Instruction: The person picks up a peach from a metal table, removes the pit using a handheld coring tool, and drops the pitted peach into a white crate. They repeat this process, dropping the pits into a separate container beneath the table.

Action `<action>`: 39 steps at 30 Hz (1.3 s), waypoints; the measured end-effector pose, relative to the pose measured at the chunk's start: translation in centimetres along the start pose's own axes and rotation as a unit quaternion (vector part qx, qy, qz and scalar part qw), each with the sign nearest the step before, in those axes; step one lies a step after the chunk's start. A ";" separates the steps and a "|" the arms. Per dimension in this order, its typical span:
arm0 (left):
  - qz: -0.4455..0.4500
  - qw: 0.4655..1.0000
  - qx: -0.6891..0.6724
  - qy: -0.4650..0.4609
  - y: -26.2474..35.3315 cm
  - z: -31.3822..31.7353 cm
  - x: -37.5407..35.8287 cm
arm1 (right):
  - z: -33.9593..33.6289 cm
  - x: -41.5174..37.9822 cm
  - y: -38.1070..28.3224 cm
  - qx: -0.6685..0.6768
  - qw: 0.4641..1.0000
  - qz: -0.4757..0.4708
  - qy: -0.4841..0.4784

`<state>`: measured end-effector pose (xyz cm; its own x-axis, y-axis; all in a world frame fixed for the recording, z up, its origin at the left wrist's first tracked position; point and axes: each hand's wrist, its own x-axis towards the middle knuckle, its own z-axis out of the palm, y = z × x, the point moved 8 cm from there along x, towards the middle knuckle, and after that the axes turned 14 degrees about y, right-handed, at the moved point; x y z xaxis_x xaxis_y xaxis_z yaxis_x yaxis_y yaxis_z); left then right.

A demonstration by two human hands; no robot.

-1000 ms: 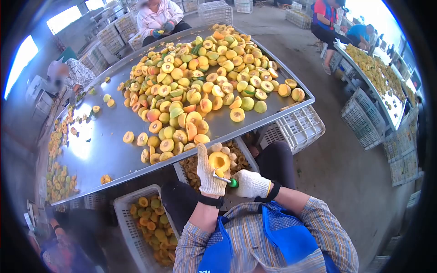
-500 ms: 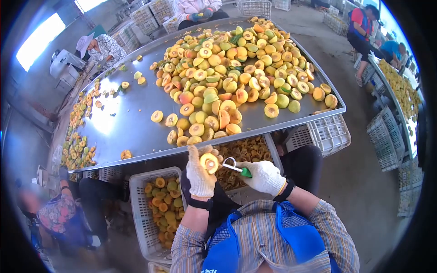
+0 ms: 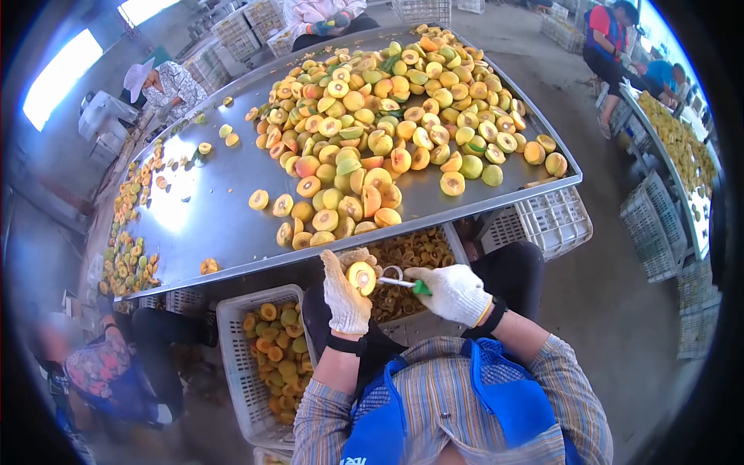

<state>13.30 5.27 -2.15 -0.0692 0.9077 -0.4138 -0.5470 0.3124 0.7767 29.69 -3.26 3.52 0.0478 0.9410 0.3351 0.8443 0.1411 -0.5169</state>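
In front of my chest, my left hand (image 3: 346, 304), in a whitish work glove, is closed around a peach half (image 3: 361, 278). Its cut face is turned up toward me, with the brown stone area at its middle. My right hand (image 3: 457, 296), gloved too, grips a pitting tool (image 3: 421, 287) by its green handle. The tool's curved metal loop points left, and its tip is right at the edge of the peach half. Below both hands, a crate of brownish pits and scraps (image 3: 415, 260) is partly hidden under the table edge.
A metal table (image 3: 232, 209) bears a large heap of peach halves (image 3: 372, 124). Left of my legs stands a white crate (image 3: 232, 349) of peach halves, and another crate (image 3: 554, 221) is under the right corner. Several people sit around this table and another one at right.
My right hand has turned slightly, and the tool's loop stays beside the peach half. The left hand keeps its grip. The whole view has shifted a little.
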 end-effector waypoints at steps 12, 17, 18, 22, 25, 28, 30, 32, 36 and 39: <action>0.030 0.997 0.066 0.026 0.8 -0.8 0.0 | 2.6 -2.8 6.9 -0.119 0.974 0.125 -0.149; 0.224 0.791 0.565 0.062 8.2 -10.8 1.1 | 2.3 -2.6 7.7 -0.095 0.983 0.119 -0.099; 0.350 0.492 0.795 0.055 9.7 -10.8 0.1 | 2.5 -2.6 7.5 -0.090 0.983 0.115 -0.110; 0.519 0.472 0.707 0.092 11.4 -3.4 -2.4 | 3.5 -2.6 6.5 -0.071 0.983 0.099 -0.141; 0.634 0.497 0.588 -0.077 6.6 6.2 -1.6 | 3.3 -3.0 6.3 -0.051 0.983 0.111 -0.140; 0.592 0.462 0.638 -0.170 -0.1 12.3 2.5 | 3.9 -4.0 7.0 -0.023 0.987 0.085 -0.138; 0.517 0.423 0.719 -0.195 -2.2 14.3 5.1 | 4.4 -4.2 7.4 -0.025 0.987 0.086 -0.135; 0.475 0.412 0.749 -0.209 -3.2 16.3 5.9 | 5.0 -4.4 8.0 -0.027 0.986 0.099 -0.128; 0.360 0.443 0.787 -0.233 -3.5 16.9 7.7 | 6.0 -4.4 7.3 -0.013 0.996 0.033 -0.080; 0.313 0.446 0.801 -0.249 -3.6 17.1 8.0 | 5.2 -4.8 6.9 0.004 0.999 0.023 -0.037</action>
<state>28.97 16.17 -0.10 0.6214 0.7829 -0.0311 0.7747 -0.6080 0.1739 32.56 -5.17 -5.72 0.0456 0.9668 0.2514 0.8381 0.0999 -0.5363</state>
